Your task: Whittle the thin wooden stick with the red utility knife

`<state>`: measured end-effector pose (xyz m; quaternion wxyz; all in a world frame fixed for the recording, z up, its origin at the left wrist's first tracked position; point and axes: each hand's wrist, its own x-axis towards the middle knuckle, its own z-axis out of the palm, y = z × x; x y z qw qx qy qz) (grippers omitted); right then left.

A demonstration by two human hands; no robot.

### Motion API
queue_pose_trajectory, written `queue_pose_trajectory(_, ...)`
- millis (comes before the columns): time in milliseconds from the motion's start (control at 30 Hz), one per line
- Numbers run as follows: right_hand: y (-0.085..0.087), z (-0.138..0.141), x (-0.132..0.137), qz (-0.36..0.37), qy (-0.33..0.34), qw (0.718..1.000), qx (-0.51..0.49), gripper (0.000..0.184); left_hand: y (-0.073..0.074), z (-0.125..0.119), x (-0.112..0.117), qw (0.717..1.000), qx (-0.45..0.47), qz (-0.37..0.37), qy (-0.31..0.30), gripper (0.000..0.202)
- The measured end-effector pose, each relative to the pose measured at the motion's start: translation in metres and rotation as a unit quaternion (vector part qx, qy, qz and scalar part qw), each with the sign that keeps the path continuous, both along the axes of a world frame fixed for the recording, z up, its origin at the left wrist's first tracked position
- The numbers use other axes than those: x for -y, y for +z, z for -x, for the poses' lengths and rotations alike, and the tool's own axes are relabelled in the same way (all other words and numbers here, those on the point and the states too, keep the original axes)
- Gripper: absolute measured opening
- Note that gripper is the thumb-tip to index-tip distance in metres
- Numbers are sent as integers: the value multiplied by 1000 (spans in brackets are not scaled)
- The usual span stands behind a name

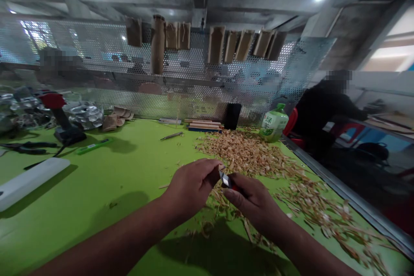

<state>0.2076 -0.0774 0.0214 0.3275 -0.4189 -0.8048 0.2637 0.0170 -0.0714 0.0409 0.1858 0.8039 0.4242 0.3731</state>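
Note:
My left hand (pixel 190 183) is closed around a thin strip of pale wood (pixel 221 167), whose tip shows beyond the fingers; the rest of it is hidden in the grip. A utility knife (pixel 225 180) with a red part on its handle is gripped in my right hand (pixel 254 196). Its metal blade end points up and left, close beside the tip of the wood. Below and behind both hands, curled wood shavings (pixel 249 151) lie heaped on the green tabletop (pixel 139 164).
A green-capped bottle (pixel 274 123), a dark phone (pixel 233 115) and stacked wood strips (pixel 203 125) stand at the back. To the left are a cordless drill (pixel 60 116), pliers (pixel 29 147) and a white block (pixel 34 183). Another person (pixel 326 108) sits at the right.

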Motion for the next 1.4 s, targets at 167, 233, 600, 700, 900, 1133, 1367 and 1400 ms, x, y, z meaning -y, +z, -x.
queue_pose_trajectory(167, 3, 0, 1, -3, -6, 1000, -1, 33, 0, 1, 0, 1000, -16, -4, 8, 24)
queue_pose_trajectory(233, 3, 1, 1, 1, -8, 1000, -1, 33, -1, 1, -1, 1000, -17, -7, 7, 24)
queue_pose_trajectory(600, 6, 0, 2, 30, -5, 999, -13, 32, 4, 7, 3, 999, -22, -13, -34, 31)
queue_pose_trajectory(700, 5, 1, 2, 26, -6, 1000, -7, 35, 1, 9, 4, 998, -48, -45, -26, 42)
queue_pose_trajectory(900, -2, 6, 3, -53, -33, 997, 39, 29, -11, 5, -3, 993, -57, -97, 29, 57)
queue_pose_trajectory(1133, -3, 9, 8, -101, -63, 992, 44, 32, -10, 3, 1, 989, -43, -137, 43, 51)
queue_pose_trajectory(1367, -8, 10, 7, -127, -102, 986, 45, 34, -10, 1, 3, 992, -50, -100, 62, 48)
queue_pose_trajectory(1400, -9, 10, 7, -130, -110, 984, 50, 34, -10, 0, 3, 992, -52, -94, 63, 47)
